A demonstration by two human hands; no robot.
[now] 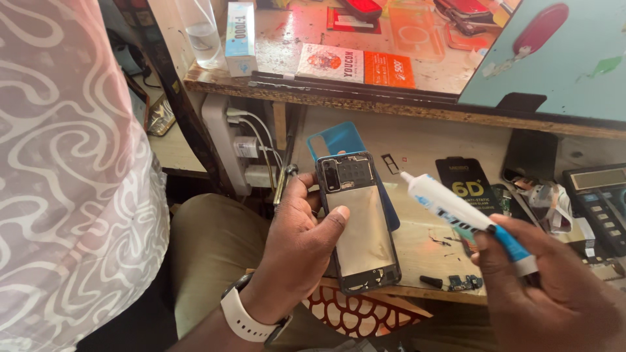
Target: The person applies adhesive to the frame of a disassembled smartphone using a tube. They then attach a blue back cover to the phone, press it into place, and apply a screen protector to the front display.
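Our left hand (297, 244) grips the opened black-framed phone (358, 221), while our right hand (554, 287), at 3 o'clock, pinches the white blue-capped adhesive tube (463, 218).

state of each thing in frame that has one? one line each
Phone: back cover off, inside exposed, held in left hand.
Blue back cover: detached, behind the phone.
Glue tube: uncapped, nozzle aimed toward the phone, held in right hand.
SIM tray: out, lying on the bench.
Plastic bottle: upright on the upper shelf.
Calculator: flat on the bench, display blank.
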